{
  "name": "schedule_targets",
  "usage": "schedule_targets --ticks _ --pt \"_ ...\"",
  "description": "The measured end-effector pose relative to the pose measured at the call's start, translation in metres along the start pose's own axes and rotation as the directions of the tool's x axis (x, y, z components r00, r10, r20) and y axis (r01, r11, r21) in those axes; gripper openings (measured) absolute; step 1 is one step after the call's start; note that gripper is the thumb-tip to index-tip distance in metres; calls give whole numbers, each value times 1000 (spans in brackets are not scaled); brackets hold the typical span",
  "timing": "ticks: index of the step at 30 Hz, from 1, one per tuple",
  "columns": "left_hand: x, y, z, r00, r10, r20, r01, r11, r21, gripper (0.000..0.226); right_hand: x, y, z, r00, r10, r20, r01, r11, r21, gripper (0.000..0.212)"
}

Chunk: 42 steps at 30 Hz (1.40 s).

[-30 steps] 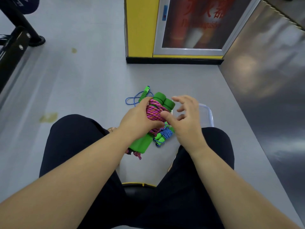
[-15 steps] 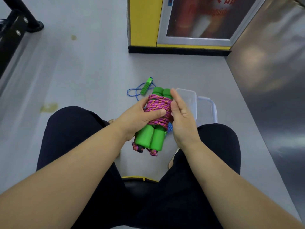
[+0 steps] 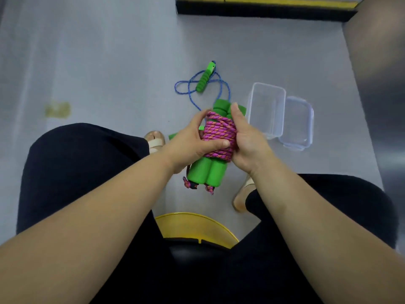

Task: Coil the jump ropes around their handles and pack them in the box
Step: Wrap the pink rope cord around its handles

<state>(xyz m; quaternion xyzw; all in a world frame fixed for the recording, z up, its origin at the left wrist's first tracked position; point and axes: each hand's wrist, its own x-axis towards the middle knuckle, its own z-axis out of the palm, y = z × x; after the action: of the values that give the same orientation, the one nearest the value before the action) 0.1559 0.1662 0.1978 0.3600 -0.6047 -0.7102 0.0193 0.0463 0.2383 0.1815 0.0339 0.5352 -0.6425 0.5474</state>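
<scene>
Gripping coiled rope [image 3: 219, 137], left hand [image 3: 188, 145], right hand [image 3: 247, 141], clear box [image 3: 266, 110] near.

Pink rope [image 3: 219, 134] wraps green handles [image 3: 207, 174] near clear box [image 3: 266, 110].

Matt green foam handles [image 3: 207, 172], braided pink rope [image 3: 219, 133], clear glossy plastic box [image 3: 266, 108].

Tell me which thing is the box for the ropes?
Look at the grey floor just right of the right hand. Two clear plastic pieces lie there. The box is the deeper one nearer the hand; the flat lid is beyond.
</scene>
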Motion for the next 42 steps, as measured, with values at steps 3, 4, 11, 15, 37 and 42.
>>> schedule_targets --ticks 3,4,11,15,37,42 --pt "15 -13 -3 990 -138 3 138 990 19 59 29 1 -4 994 -24 -108 29 999 46 37" --pt "18 -17 -3 984 -173 51 169 983 76 42 35 -1 -6 993 -34 -115 41 997 63 31" --pt "47 -36 -3 963 -245 109 238 969 74 19 71 -7 -20 998 -19 -58 22 998 64 37" --pt "57 -47 0 945 -268 187 272 962 4 22 83 -1 -34 999 51 -2 -50 988 145 45" --pt "139 -127 21 877 -476 69 473 880 45 24 125 95 -94 969 195 -149 -211 972 -100 18" --pt "173 -180 1 775 -629 -66 603 703 378 95 150 129 -142 925 268 -271 -377 746 -549 29"
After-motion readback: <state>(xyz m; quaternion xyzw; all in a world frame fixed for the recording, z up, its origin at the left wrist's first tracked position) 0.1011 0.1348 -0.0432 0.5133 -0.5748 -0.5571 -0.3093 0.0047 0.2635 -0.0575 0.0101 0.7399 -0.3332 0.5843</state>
